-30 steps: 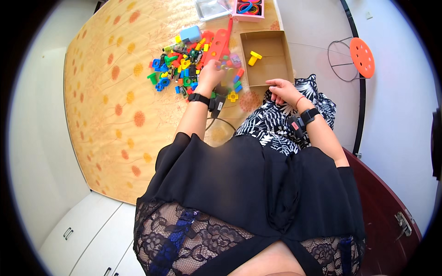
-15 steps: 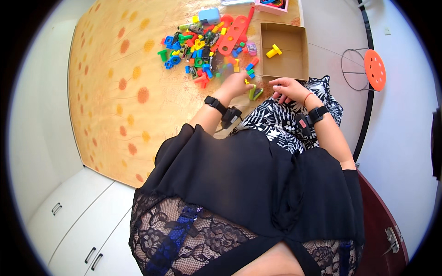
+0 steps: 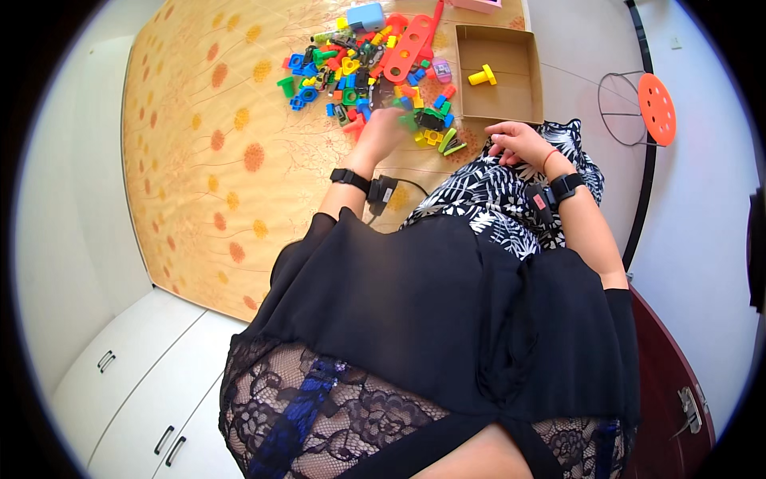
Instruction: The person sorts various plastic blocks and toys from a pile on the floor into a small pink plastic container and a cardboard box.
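At the near edge of a heap of colourful plastic toy pieces (image 3: 351,72), my left hand (image 3: 383,132) is smeared by motion. A blurred green piece (image 3: 408,121) shows beside its fingers; whether the hand holds it I cannot tell. Just right of that hand lie a black toy piece (image 3: 431,120), a yellow square piece (image 3: 433,137) and a light-green V-shaped piece (image 3: 452,143). My right hand (image 3: 517,144) hovers above my patterned lap, near the cardboard box's front edge, fingers loosely apart with nothing in them. Inside the cardboard box (image 3: 519,100) lies one yellow bolt-shaped piece (image 3: 482,75).
A long red strip with holes (image 3: 408,48) lies over the heap, with a light-blue container (image 3: 366,17) behind it. A pink box (image 3: 479,5) is cut off at the top. An orange round stool (image 3: 657,109) stands right of the patterned tabletop (image 3: 183,160).
My left hand has drawn back slightly left from the light-green piece, uncovering the yellow and black pieces. My right hand stays near the box. The whole view has shifted a little.
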`<state>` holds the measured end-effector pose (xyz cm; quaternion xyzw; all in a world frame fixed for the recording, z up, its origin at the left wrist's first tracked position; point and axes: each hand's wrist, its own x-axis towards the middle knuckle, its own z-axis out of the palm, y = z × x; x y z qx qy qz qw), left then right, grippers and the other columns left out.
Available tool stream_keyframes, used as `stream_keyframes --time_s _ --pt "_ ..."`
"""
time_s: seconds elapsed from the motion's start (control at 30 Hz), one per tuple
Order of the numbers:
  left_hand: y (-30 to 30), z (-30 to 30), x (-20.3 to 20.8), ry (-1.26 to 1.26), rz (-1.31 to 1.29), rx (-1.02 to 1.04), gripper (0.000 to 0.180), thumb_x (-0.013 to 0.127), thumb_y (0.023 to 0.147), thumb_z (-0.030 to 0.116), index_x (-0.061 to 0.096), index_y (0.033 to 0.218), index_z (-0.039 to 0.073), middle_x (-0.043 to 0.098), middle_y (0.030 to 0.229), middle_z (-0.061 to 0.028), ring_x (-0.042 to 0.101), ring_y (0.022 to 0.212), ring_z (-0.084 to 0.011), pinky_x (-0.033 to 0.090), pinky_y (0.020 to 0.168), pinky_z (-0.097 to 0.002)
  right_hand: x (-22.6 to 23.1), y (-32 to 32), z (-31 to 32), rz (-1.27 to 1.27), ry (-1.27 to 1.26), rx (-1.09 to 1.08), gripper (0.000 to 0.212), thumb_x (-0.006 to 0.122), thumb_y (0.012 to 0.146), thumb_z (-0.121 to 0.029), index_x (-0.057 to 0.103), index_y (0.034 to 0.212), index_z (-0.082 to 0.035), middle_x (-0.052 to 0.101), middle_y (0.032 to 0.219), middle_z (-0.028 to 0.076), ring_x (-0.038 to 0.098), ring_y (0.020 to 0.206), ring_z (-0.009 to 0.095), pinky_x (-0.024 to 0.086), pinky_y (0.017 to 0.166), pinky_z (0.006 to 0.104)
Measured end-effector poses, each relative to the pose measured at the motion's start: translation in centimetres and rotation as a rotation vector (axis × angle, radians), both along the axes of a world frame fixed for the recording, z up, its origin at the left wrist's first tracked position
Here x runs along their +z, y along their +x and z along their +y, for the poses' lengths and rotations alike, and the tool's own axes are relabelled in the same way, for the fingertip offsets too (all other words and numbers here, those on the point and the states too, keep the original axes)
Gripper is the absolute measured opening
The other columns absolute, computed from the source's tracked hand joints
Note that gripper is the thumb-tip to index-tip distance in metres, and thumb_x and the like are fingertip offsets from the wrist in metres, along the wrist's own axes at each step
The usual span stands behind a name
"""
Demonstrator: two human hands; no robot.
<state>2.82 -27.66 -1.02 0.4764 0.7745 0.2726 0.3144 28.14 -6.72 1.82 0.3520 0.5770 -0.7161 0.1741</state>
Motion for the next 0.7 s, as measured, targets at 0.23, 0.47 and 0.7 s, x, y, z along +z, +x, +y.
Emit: stream_keyframes --time_s 0.23,0.47,0.7 --pt "1.0 -0.8 -1.7 -0.07 0.106 0.008 0.057 0.075 0.072 0.017 0.05 0.122 0.005 0.054 0.111 -0.0183 0.058 0.1 -0.035 0.05 0.085 -0.0394 1.5 -0.7 0.3 -0.029 -0.018 0.029 0.041 0.066 0.08 -0.008 0.055 0.12 -0.003 0.065 0.097 0.007 0.063 0.086 0.013 0.053 0.072 0.0269" --pt "2.4 3.6 -4.8 -0.069 0.239 0.124 0.048 0.076 0.069 0.017 0.055 0.112 0.011 0.056 0.1 -0.0173 0.058 0.096 -0.0353 0.05 0.082 -0.0405 2.1 -0.5 0.1 -0.02 0.011 -0.136 0.041 0.056 0.089 -0.014 0.048 0.13 -0.008 0.063 0.086 0.003 0.06 0.082 0.009 0.051 0.068 0.0222" --pt "-1.2 3.5 -2.0 -0.112 -0.365 0.389 0.039 0.066 0.077 0.011 0.052 0.112 -0.001 0.062 0.1 -0.0124 0.065 0.072 -0.0168 0.055 0.062 -0.0264 -1.6 -0.1 0.2 0.202 0.825 -0.045 0.025 0.054 0.091 -0.016 0.062 0.111 -0.002 0.065 0.087 0.009 0.062 0.074 0.016 0.05 0.064 0.0261"
